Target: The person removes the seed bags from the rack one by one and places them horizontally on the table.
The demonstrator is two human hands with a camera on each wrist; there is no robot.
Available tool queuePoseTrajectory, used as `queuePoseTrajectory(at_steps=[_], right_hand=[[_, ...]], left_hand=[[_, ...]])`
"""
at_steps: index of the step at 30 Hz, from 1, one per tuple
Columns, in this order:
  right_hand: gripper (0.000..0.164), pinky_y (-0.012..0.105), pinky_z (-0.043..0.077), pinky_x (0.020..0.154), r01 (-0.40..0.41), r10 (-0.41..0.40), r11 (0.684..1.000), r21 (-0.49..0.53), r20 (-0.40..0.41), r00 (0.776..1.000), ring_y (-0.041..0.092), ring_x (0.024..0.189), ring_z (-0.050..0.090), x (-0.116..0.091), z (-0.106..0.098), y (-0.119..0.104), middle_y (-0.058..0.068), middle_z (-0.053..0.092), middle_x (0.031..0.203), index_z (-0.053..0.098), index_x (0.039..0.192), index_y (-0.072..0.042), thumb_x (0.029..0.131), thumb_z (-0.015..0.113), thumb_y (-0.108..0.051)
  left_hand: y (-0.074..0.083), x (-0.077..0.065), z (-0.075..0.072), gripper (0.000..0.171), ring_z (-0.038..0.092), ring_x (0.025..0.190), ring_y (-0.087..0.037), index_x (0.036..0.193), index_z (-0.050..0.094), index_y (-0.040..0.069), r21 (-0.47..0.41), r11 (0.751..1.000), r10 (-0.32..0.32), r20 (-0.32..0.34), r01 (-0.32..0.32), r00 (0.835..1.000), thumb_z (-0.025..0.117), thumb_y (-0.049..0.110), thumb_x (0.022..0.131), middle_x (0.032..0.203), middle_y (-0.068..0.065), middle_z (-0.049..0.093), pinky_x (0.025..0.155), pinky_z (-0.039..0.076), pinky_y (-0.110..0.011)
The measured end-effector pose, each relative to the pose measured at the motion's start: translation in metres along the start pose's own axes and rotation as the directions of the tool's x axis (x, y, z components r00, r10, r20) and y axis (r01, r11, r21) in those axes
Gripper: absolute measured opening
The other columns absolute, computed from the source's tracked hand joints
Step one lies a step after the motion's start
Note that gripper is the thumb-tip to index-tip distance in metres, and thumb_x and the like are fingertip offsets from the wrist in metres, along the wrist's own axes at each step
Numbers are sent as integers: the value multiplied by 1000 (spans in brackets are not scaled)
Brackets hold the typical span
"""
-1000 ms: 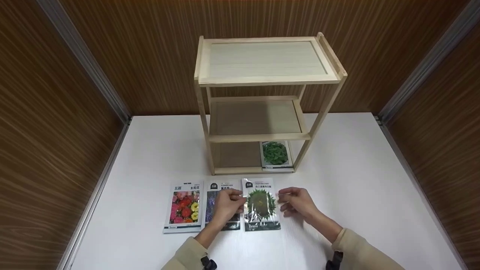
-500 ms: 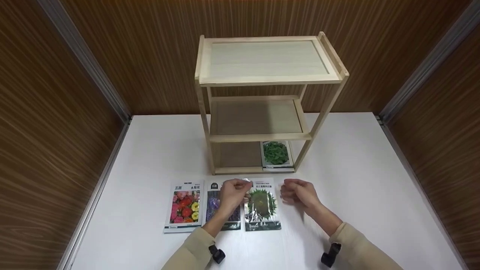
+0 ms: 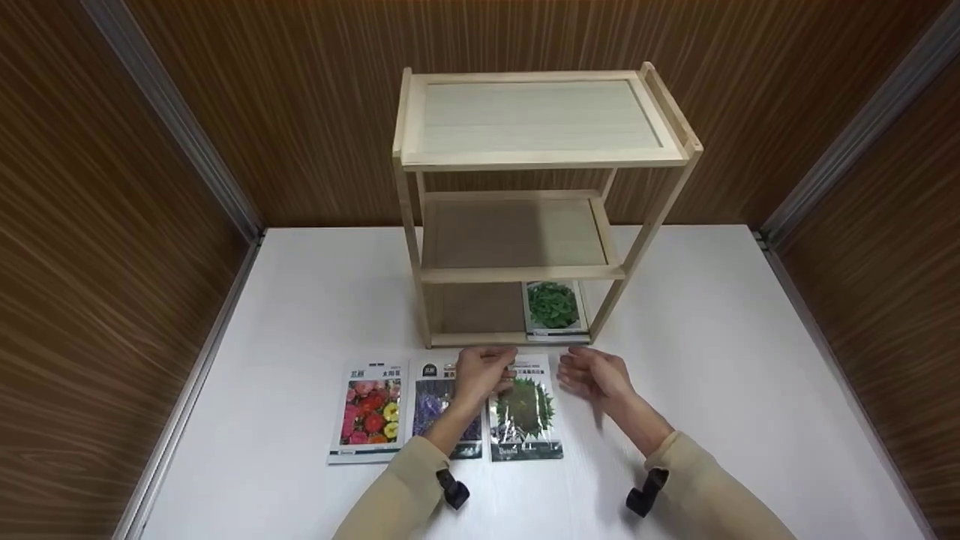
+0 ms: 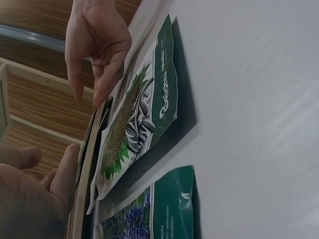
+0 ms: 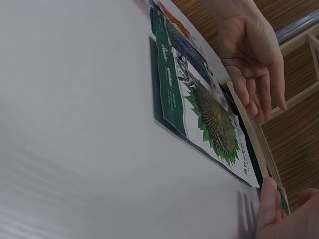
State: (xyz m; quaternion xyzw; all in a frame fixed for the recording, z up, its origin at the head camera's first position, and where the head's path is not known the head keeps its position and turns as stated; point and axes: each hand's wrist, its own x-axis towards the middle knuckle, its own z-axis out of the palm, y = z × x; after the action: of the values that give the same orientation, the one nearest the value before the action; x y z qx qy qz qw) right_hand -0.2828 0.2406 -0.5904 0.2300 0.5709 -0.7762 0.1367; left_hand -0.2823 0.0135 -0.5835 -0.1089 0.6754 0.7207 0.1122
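In the head view my left hand (image 3: 478,381) hovers over the upper left of a sunflower seed packet (image 3: 526,412), fingers loosely bent. My right hand (image 3: 600,379) is just off that packet's upper right edge, its fingers relaxed. Neither hand holds anything. The wrist views show the packet lying between the two hands, with sunflower seeds printed near its green lower band. To its left lies a purple-flower seed packet (image 3: 429,409), partly hidden by my left hand and wrist. Leftmost is a packet with red and yellow flowers (image 3: 371,412).
A three-tier wooden shelf (image 3: 521,274) stands behind the packets. On its lowest tier, at the right, lies a seed packet with green leaves (image 3: 553,306). The white table (image 3: 720,360) is bounded by wood-grain panels (image 3: 322,150).
My left hand has shifted toward the shelf and rightward, from the purple-flower packet over to the sunflower packet's top. My right hand has also moved toward the shelf. The packets stay in place.
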Motion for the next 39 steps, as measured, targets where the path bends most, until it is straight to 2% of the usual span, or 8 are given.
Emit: queuePoseTrajectory(at_steps=[4,10,15,21,27,39], right_hand=[[46,30,71,77,-21,21,1000,22,-8,1000,16,78,79,6,3,-3,8,82,91,52,146,11,105,60,-10],[34,31,71,81,-35,37,999,42,-37,999,17,78,79,14,4,-5,9,81,86,64,126,12,105,63,-14],[34,30,71,81,-42,43,999,35,-36,998,17,79,79,19,3,-8,9,80,86,64,127,12,106,59,-15],[32,31,71,81,-41,42,999,6,-47,998,17,77,79,22,2,-10,9,80,82,66,117,10,107,58,-19],[31,32,71,78,-49,46,998,-33,-78,996,16,72,79,28,1,-12,8,79,78,68,112,7,106,61,-23],[29,31,71,74,-83,79,995,-59,-73,994,16,69,79,32,-1,-14,7,78,74,70,103,3,106,62,-24]], left_hand=[[1,4,5,29,79,76,-25,112,74,-6,-48,999,-23,10,24,1000,78,18,96,105,-29,77,63,69,-30],[1,11,12,31,76,75,-21,113,72,-8,-117,992,-42,36,46,998,77,18,97,107,-29,75,73,71,-35],[-1,16,20,33,77,71,-18,114,72,-9,-119,991,-58,24,60,998,78,19,96,107,-28,76,74,71,-36],[-3,18,25,34,79,75,-20,116,71,-10,-118,991,-61,30,64,998,76,18,97,108,-30,75,76,71,-33],[-6,19,30,32,80,77,-23,117,70,-10,-138,988,-67,48,74,997,74,15,98,108,-29,75,79,71,-36],[-8,19,28,31,82,82,-30,116,70,-11,-150,986,-73,30,77,997,74,13,98,109,-31,75,76,71,-35]])
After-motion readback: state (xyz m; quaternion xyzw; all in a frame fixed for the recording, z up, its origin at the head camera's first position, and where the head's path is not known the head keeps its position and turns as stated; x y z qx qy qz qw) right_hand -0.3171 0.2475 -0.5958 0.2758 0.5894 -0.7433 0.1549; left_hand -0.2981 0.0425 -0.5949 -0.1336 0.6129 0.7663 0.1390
